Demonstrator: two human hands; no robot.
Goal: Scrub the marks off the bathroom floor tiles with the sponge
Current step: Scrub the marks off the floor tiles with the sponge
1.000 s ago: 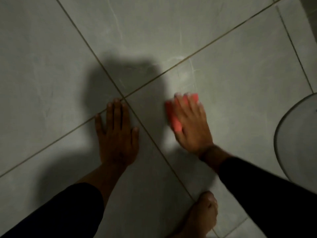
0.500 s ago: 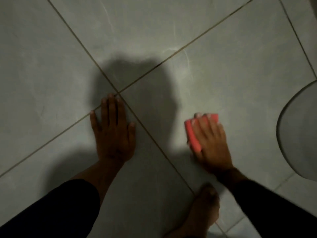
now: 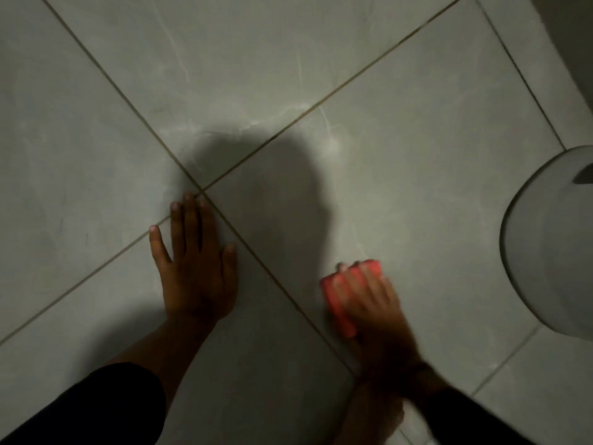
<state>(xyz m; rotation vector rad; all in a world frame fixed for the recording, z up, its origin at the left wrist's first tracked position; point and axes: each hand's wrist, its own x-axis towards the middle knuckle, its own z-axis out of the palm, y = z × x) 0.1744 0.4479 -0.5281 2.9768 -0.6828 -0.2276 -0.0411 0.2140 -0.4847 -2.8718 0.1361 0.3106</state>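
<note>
Right hand (image 3: 373, 311) pressed flat over a pink-red sponge (image 3: 340, 303) on grey floor tiles (image 3: 417, 187), lower right of centre, fingers curled over its top, gripping it; motion-blurred. Left hand (image 3: 195, 268) planted palm-down at centre left, fingers spread open beside the crossing of grout lines (image 3: 202, 189). Pale smeared marks (image 3: 330, 146) above centre. Rounded white fixture (image 3: 545, 245) at right edge.

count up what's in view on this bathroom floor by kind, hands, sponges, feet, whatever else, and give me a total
Hands: 2, the left hand flat on the tiles, the right hand on the sponge
Sponges: 1, the red sponge
Feet: 1, a bare foot
Toilets: 1, the white toilet at the right edge
Total: 5
</note>
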